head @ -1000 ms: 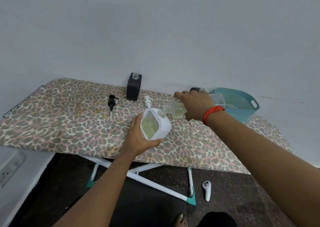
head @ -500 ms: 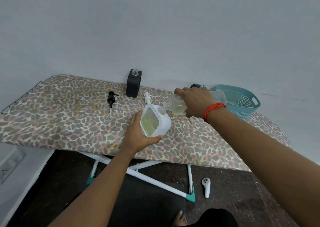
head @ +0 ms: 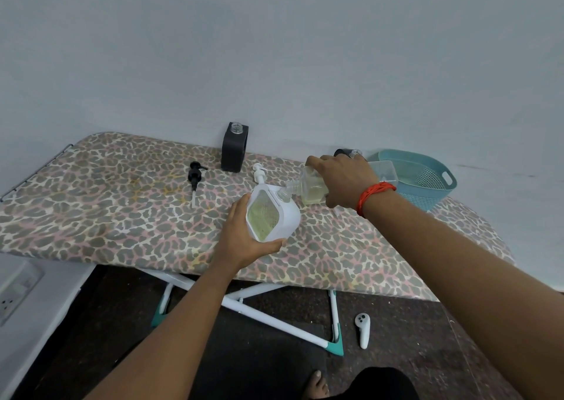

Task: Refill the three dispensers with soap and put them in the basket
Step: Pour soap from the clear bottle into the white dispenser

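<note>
My left hand [head: 241,241] grips a white square dispenser [head: 270,216], tilted on the board, with yellowish soap showing in its window. My right hand [head: 343,180] holds a clear soap bottle [head: 308,190] tipped on its side, its neck touching the dispenser's top opening. A white pump head [head: 259,172] lies just behind the dispenser. A black dispenser [head: 234,149] stands uncapped by the wall, its black pump [head: 194,177] lying to its left. Another dark dispenser [head: 346,153] peeks out behind my right hand. The teal basket [head: 424,183] sits at the board's right end.
The leopard-print ironing board [head: 91,210] stands against a grey wall. A clear plastic container [head: 386,170] stands between my right hand and the basket. A white controller [head: 363,329] lies on the dark floor under the board, near its white legs [head: 274,317].
The bottle's neck has stayed at the dispenser's opening while the bottle tipped a little flatter. My view has drifted slightly; both hands keep their grips.
</note>
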